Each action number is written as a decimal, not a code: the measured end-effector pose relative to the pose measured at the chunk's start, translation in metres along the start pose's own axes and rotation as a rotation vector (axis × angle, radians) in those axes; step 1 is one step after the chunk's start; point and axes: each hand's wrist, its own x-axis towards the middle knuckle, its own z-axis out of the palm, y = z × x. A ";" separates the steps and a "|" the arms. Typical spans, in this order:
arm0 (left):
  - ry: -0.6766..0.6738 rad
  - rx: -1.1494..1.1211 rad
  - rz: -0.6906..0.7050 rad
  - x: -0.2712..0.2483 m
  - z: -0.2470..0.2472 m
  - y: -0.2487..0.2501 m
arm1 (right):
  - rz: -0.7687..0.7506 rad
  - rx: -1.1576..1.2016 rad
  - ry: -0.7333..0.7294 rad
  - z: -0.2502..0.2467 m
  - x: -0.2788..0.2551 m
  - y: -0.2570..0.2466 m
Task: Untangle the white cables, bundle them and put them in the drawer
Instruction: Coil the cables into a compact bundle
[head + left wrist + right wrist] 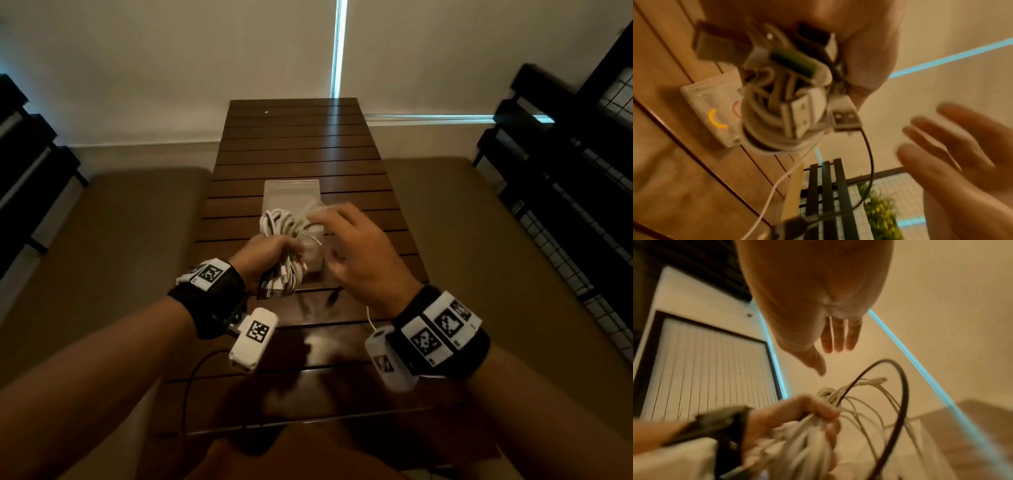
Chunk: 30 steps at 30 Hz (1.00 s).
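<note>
Both forearms are bare. The left hand [263, 255] and the right hand [359, 253] each have a wide black wrist strap [209, 301] with white blocks printed with black square-pattern markers [442, 329]. A small white camera box [253, 339] hangs from each strap on a metal bracket, also with a marker.

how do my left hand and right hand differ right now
Your left hand is curled tight round the bundle of white cables; your right hand holds nothing. The left hand's fingers are closed in a fist, while the right hand's fingers are spread and straight. The left hand sits nearer you; the right reaches further, over the clear plastic drawer. Both hover above the wooden table and wear wrist cameras.
</note>
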 end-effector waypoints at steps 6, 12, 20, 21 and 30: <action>-0.255 0.304 0.117 -0.013 -0.004 0.004 | 0.178 -0.002 -0.477 0.013 0.030 0.026; -0.211 0.312 0.207 -0.018 -0.013 0.003 | 0.286 0.345 -0.466 0.006 0.024 0.038; -0.352 -0.024 0.133 -0.016 0.009 0.006 | 0.315 0.721 0.014 0.021 0.025 0.018; -0.374 -0.019 0.133 -0.017 0.012 0.007 | 0.331 0.737 0.036 0.022 0.024 0.016; -0.443 0.055 0.056 -0.014 0.015 0.010 | 0.415 0.700 0.120 0.032 0.020 0.011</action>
